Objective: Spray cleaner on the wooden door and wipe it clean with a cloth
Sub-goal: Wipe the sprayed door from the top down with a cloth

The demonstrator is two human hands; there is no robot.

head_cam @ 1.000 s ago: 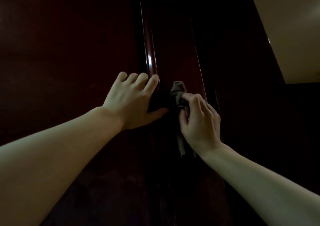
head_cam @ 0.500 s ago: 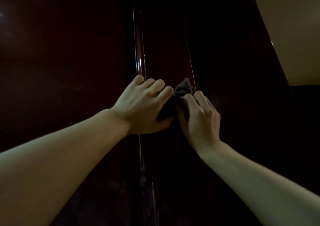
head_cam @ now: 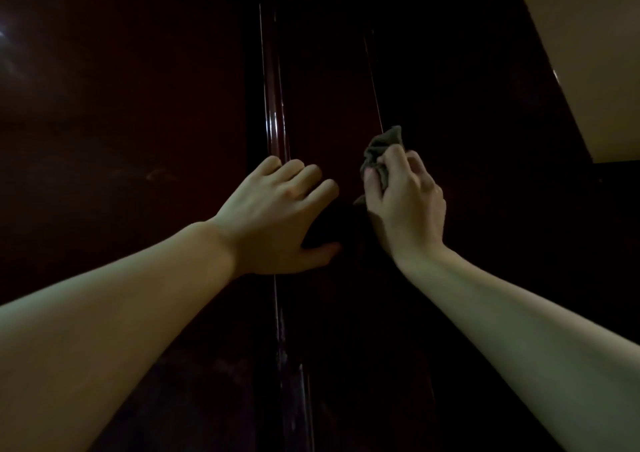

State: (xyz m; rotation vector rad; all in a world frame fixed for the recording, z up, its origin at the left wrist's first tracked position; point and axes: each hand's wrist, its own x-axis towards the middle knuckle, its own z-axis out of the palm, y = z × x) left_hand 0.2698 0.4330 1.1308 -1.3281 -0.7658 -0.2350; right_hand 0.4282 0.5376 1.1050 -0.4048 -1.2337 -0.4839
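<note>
Most of the cloth (head_cam: 382, 146) is hidden inside the right hand (head_cam: 405, 205). The left hand (head_cam: 273, 219) covers its own palm. The door (head_cam: 121, 105) runs past every frame edge, its lower part too dark to read.

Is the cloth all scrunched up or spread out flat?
Scrunched up. The cloth is bunched in wrinkly folds, gripped in the right hand, with a crumpled tuft sticking out above the fingers.

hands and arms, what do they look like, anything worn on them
Both forearms are bare as far as the frame shows: no sleeves, no gloves. The left hand and right hand show no rings, and neither wrist has a watch or band. The fingernails look short and unpainted, though the dim light makes fine detail hard to judge.
</note>
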